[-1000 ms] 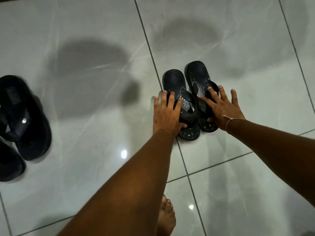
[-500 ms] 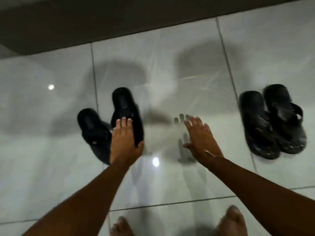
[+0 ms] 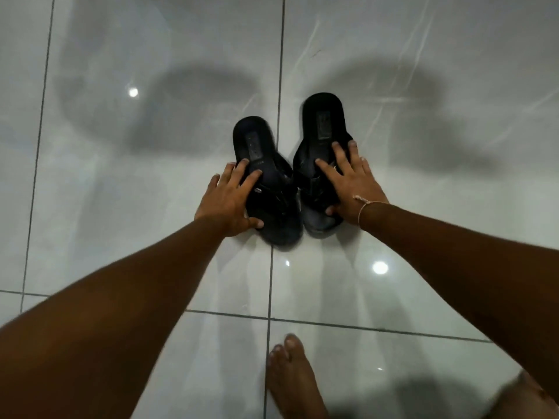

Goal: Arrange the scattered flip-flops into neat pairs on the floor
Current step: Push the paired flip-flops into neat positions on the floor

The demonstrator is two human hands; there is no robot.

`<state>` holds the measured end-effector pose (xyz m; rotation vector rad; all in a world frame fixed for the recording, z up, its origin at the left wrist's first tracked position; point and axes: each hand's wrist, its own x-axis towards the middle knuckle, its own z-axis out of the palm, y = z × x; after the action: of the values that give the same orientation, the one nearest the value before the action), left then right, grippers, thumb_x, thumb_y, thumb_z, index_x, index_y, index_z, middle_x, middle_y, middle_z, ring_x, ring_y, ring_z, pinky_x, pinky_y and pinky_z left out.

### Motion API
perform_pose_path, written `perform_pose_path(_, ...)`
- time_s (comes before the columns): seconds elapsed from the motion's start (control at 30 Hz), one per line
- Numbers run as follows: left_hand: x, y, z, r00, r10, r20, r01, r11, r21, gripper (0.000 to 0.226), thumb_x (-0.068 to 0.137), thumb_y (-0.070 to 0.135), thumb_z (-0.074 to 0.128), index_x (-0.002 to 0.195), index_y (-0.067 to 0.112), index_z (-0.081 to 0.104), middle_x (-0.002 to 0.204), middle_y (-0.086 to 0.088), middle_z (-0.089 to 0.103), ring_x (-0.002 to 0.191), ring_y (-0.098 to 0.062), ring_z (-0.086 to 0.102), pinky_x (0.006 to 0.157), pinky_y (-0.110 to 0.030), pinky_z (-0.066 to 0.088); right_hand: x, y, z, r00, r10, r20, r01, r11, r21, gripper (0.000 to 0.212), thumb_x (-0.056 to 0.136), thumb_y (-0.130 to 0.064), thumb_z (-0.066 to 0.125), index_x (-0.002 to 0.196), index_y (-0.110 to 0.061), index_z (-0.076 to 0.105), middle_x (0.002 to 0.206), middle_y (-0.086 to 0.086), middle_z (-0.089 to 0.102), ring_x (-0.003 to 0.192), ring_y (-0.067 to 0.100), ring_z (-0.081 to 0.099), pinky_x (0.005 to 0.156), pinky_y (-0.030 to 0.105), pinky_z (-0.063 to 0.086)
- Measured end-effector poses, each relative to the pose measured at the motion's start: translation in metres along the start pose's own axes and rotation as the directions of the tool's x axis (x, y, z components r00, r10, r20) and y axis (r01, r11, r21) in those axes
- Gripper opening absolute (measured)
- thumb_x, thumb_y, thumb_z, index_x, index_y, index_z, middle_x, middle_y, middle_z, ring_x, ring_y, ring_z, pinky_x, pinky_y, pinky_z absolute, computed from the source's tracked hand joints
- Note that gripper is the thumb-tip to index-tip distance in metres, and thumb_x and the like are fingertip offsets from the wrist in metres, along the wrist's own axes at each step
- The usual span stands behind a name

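Note:
Two black flip-flops lie side by side on the glossy white tile floor, heels pointing away from me and toes nearly touching. My left hand (image 3: 230,201) grips the left flip-flop (image 3: 252,140) over its strap, thumb at the near edge. My right hand (image 3: 351,182) grips the right flip-flop (image 3: 323,119) the same way, fingers spread across its strap. A thin string bracelet sits on my right wrist. The right flip-flop lies a little further away than the left one.
My bare foot (image 3: 295,379) stands on the tile below the pair, and part of the other leg shows at the bottom right corner. Dark grout lines cross the tiled floor (image 3: 121,267). Ceiling lights reflect off it.
The view has swung left, so the first tidy pair is out of frame. Both hands have closed on the second pair, and its two flip-flops now lie closer together.

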<state>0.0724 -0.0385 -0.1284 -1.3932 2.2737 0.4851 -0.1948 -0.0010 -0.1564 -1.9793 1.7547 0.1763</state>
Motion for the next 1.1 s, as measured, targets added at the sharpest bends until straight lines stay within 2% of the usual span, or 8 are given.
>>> perform_pose_path(0.17, -0.033, -0.052, 0.006, 0.994, 0.080, 0.072, -0.089, 0.987, 0.134, 0.119, 0.064, 0.059, 0.078, 0.152, 0.029, 0.004, 0.164, -0.007, -0.003, 0.150, -0.032, 0.001, 0.119, -0.052, 0.018, -0.028, -0.075, 0.029, 0.998, 0.042, 0.054, -0.043, 0.999, 0.022, 0.111, 0.072, -0.038, 0.079, 0.155, -0.023, 0.006, 0.163, 0.015, -0.012, 0.147, 0.043, -0.015, 0.120, 0.051, 0.006)
perform_pose_path(0.37, -0.050, -0.090, 0.005, 0.990, 0.065, 0.125, -0.091, 0.973, 0.212, 0.123, 0.062, 0.052, 0.083, 0.153, 0.029, 0.004, 0.164, -0.008, -0.004, 0.150, -0.032, 0.003, 0.118, -0.050, 0.022, -0.039, -0.137, 0.052, 0.996, 0.087, 0.031, -0.090, 0.987, 0.136, 0.105, 0.078, -0.030, 0.075, 0.155, -0.023, 0.003, 0.164, 0.012, -0.012, 0.146, 0.039, -0.022, 0.118, 0.046, -0.005)
perform_pose_path(0.67, -0.049, -0.101, -0.002, 0.992, 0.026, 0.123, -0.055, 0.969, 0.241, 0.127, 0.062, 0.045, 0.086, 0.153, 0.031, -0.002, 0.164, -0.008, -0.004, 0.150, -0.032, 0.000, 0.118, -0.050, 0.024, -0.025, -0.150, 0.053, 0.997, 0.050, 0.061, -0.057, 0.990, 0.130, 0.106, 0.079, -0.032, 0.075, 0.155, -0.023, 0.001, 0.163, 0.013, -0.014, 0.145, 0.038, -0.025, 0.115, 0.044, -0.010)
perform_pose_path(1.1, -0.050, -0.119, 0.003, 0.993, -0.024, 0.119, -0.003, 0.975, 0.222, 0.127, 0.064, 0.044, 0.085, 0.153, 0.033, -0.004, 0.164, -0.008, -0.005, 0.150, -0.032, -0.002, 0.118, -0.052, 0.019, -0.006, -0.159, 0.052, 0.998, 0.002, 0.065, -0.010, 0.992, 0.124, 0.106, 0.080, -0.033, 0.074, 0.155, -0.024, 0.000, 0.163, 0.012, -0.015, 0.146, 0.037, -0.023, 0.119, 0.047, -0.007)
